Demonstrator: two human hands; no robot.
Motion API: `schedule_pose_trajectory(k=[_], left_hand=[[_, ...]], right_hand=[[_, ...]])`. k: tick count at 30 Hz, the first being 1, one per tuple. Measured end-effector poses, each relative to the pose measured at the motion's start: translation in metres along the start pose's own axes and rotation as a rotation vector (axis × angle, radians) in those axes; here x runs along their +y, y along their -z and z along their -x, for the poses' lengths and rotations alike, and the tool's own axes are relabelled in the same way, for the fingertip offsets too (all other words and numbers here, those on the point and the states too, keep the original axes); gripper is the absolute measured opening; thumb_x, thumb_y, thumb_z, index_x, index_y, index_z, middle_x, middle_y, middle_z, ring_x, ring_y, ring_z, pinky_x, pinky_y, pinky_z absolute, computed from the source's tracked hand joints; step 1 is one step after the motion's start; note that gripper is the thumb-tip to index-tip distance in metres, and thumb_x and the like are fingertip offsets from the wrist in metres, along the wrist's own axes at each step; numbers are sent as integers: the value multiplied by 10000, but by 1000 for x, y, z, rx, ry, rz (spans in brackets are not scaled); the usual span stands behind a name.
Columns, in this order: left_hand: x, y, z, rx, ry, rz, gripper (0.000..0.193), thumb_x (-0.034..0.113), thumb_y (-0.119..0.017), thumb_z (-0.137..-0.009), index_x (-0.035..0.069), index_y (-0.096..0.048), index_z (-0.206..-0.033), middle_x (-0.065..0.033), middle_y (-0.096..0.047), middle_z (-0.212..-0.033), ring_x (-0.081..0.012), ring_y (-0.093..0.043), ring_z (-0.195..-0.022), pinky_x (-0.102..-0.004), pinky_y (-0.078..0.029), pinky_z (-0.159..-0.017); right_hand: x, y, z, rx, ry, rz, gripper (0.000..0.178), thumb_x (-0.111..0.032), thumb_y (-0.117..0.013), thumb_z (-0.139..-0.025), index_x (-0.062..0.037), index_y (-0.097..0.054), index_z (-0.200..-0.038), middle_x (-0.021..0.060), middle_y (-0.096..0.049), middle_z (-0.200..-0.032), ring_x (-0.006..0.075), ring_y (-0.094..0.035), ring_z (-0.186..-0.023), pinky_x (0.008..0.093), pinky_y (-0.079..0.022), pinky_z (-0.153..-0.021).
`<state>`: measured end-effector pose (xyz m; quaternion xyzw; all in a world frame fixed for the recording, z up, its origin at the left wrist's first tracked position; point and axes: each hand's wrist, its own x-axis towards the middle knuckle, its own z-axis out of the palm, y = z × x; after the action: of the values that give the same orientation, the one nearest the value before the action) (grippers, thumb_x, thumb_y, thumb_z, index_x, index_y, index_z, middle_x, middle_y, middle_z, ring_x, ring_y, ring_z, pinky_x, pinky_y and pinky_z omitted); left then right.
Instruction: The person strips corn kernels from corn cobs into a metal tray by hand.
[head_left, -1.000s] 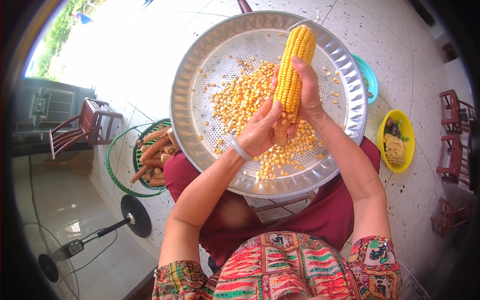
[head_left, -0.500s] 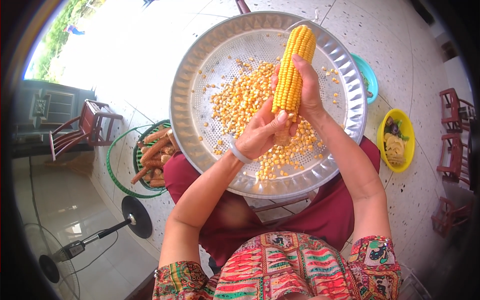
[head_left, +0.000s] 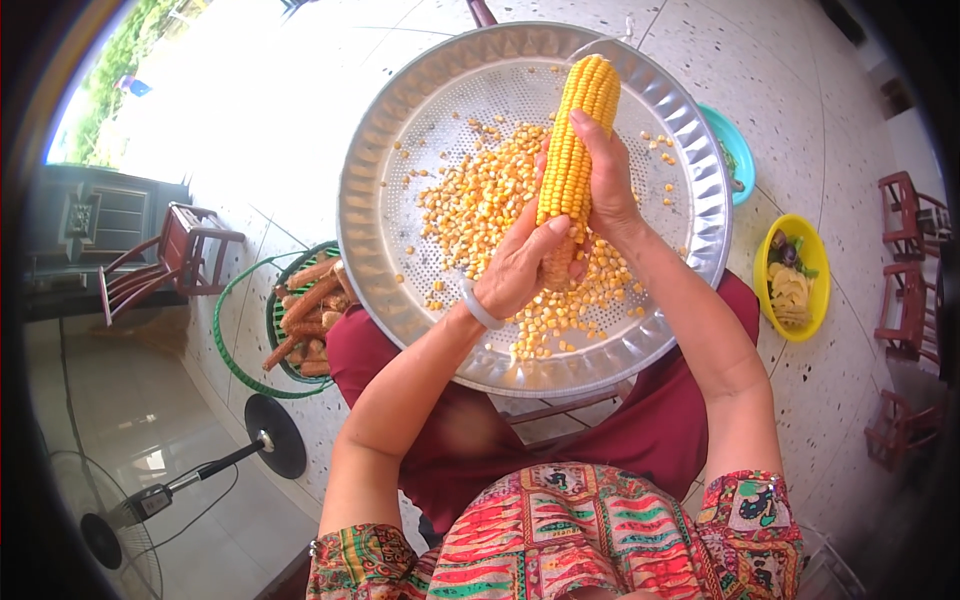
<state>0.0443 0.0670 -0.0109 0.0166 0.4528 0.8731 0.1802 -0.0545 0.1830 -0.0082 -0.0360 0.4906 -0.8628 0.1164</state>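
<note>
Speckled floor (head_left: 800, 400) below; corn cob (head_left: 578, 130) above kernels (head_left: 480, 195) in metal tray (head_left: 372, 200). Right hand's (head_left: 612, 190) fingers wrap the cob's middle, left hand's (head_left: 513, 270) thumb and fingers pinch lower down. Excess thumb pressure could make it slip or fling kernels out.

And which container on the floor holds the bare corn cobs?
The green basket left of the tray, piled with cobs; the yellow bowl and turquoise bowl show none.

Corn kernels (head_left: 480, 205) lie in the sieve pan (head_left: 362, 230); on the floor (head_left: 790, 160), a basket (head_left: 271, 322) of corncobs (head_left: 312, 305) stands left, two bowls (head_left: 820, 288) right.
</note>
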Motion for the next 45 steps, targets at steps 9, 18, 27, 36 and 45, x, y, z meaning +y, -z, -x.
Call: schedule_pose_trajectory(k=[9,18,27,36,45], left_hand=[[-9,16,-5,-115,1,122,431,374,-406,-1086,108,-361,-1423,-130,-571,-1059,-186,-577,-786,-373,-541,-768],[-6,7,-3,-122,-34,107,456,399,-414,-1079,80,-383,-1404,-132,-564,-1090,-192,-571,-854,-392,-529,-809],[-14,26,-6,-148,49,298,462,438,-411,-1070,84,-417,-1366,-161,-582,-1111,-223,-586,-871,-404,-529,-807],[-6,10,1,-50,49,268,441,279,-457,-1074,123,-333,-1468,-152,-559,-1191,-241,-605,-967,-408,-543,-858],[-7,13,-3,-55,44,156,420,384,-427,-1080,126,-387,-1410,-125,-583,-1091,-215,-610,-891,-381,-541,-814]], right_hand=[[2,-1,0,15,30,3,374,-375,-608,-956,-22,-540,-1058,90,-636,-807,153,-654,-658,286,-563,-591],[0,4,-2,-37,-9,-13,415,-421,-590,-955,-29,-519,-1073,92,-622,-825,158,-656,-662,295,-582,-605],[6,-2,-1,6,32,43,392,-422,-575,-960,-39,-542,-1031,80,-625,-790,143,-649,-661,278,-557,-594],[2,5,-2,-55,-66,-43,453,-475,-530,-970,-25,-577,-983,97,-634,-751,154,-644,-646,276,-555,-599],[6,-2,2,-34,19,65,408,-424,-588,-954,-18,-571,-992,92,-631,-760,152,-645,-646,269,-554,-605]])
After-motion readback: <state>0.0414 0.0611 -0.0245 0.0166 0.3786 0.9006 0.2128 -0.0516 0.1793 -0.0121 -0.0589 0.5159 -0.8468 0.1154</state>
